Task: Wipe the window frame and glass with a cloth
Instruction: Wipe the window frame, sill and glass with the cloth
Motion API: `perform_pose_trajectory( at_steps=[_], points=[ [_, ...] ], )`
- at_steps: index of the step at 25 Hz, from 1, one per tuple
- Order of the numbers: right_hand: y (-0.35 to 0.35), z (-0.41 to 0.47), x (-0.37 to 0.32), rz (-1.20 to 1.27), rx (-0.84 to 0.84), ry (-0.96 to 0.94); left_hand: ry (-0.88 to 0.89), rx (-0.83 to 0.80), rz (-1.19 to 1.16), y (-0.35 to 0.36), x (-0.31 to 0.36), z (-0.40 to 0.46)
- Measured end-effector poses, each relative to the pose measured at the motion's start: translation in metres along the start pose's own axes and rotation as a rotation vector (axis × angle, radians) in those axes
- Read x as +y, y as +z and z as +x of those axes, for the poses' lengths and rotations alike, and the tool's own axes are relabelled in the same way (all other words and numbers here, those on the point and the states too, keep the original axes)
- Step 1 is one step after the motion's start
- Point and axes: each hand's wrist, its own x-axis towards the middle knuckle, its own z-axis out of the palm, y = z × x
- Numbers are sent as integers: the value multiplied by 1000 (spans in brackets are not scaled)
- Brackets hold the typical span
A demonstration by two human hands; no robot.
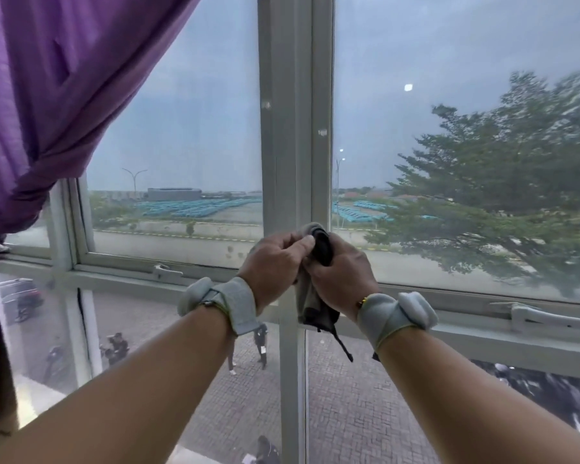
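A grey and black cloth (310, 299) is bunched between both my hands in front of the white vertical window frame post (287, 128). My left hand (272, 262) pinches its top with thumb and curled fingers. My right hand (344, 271) grips the cloth from the right, and a loose end with a dark string hangs below. Glass panes lie on both sides, the left glass (188, 128) and the right glass (449, 95). Both wrists carry grey bands.
A purple curtain (47, 95) is gathered at the upper left. White latch handles sit on the lower frame rail, a left latch (164, 271) and a right latch (529, 318). Lower panes show a paved yard with people far below.
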Motion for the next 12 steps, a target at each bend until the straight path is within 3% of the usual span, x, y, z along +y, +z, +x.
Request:
perform_pose_trajectory(
  at_steps=[12],
  points=[
    [58,61,5,-58,-15,-128,72,-14,-12,-36,-50,69]
  ],
)
